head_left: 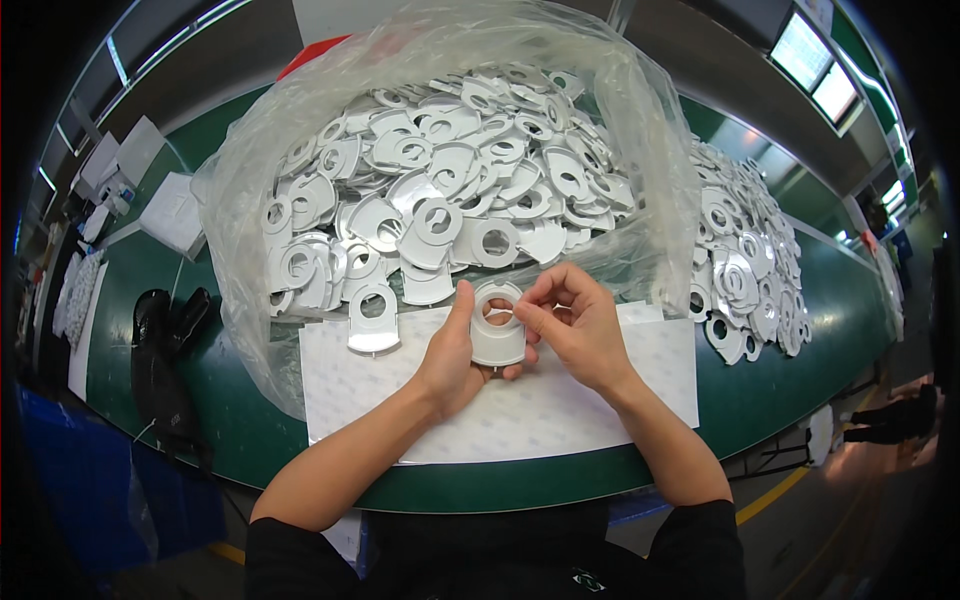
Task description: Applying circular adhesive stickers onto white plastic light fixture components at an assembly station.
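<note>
Over the white paper [560, 405], my left hand [455, 360] grips a flat silver-grey plate [497, 348] with a large round hole. Its thumb lies along the plate's left edge, and its fingers pass behind, partly showing through the hole. At the plate's upper right rim, my right hand [580, 325] is closed in a pinch of thumb and forefinger; what lies between these fingertips is too small to make out. A single matching plate [374, 335] lies left of my hands, at the front of a big heap of such plates [440, 160].
An open clear plastic bag [235, 190] surrounds the heap. More plates [745, 260] are piled to the right on the green table [790, 390]. On the left are black gloves [160, 370] and a white box [172, 215]. Another person [890, 415] is far right.
</note>
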Available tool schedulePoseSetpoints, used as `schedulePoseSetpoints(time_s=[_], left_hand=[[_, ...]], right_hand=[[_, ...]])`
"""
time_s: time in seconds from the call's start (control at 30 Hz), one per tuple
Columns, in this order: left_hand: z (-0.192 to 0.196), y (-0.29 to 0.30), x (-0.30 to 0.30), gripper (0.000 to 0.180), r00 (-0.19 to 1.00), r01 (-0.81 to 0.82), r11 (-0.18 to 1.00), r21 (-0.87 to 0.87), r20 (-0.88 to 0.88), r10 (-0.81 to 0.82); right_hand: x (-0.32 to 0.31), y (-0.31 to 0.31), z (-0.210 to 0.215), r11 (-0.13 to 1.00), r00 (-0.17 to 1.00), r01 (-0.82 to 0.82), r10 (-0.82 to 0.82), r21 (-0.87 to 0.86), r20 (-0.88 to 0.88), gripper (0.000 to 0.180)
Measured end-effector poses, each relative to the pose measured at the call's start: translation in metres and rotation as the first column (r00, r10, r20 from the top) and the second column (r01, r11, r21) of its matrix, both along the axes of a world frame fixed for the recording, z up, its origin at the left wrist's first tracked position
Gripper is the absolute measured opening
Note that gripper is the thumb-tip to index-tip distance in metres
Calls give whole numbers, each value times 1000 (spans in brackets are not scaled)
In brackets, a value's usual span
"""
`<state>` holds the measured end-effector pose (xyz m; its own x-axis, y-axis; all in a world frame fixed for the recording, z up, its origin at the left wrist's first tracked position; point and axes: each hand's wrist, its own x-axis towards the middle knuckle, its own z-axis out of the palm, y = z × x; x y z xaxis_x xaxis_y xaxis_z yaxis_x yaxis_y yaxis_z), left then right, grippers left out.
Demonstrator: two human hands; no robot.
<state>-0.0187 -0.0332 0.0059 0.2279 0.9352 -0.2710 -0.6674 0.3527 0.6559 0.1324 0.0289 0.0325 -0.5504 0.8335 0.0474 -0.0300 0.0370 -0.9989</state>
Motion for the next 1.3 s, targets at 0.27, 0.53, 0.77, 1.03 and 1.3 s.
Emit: schedulePoseSetpoints(time_s=[0.27, 0.53, 0.77, 1.03, 1.3], left_hand=[[1, 0, 1, 48, 1000, -3, 1000, 25, 13, 2], [-2, -1, -2, 21, 998, 4, 999, 48, -61, -1], [5, -2, 2, 21, 993, -77, 997, 27, -89, 79], [-2, -1, 2, 30, 993, -12, 990, 141, -112, 28], [1, -3, 4, 35, 985, 43, 985, 170, -174, -13]], right_hand=[[-1, -3, -1, 988, 997, 46, -54, 146, 54, 13], [0, -4, -2, 733, 961, 62, -226, 677, 156, 15], [1, -7, 1, 225, 899, -42, -416, 973, 135, 27], [3, -3, 8, 596, 879, 159, -448, 787, 161, 20], [6, -1, 12, 991, 978, 98, -113, 91, 175, 18]])
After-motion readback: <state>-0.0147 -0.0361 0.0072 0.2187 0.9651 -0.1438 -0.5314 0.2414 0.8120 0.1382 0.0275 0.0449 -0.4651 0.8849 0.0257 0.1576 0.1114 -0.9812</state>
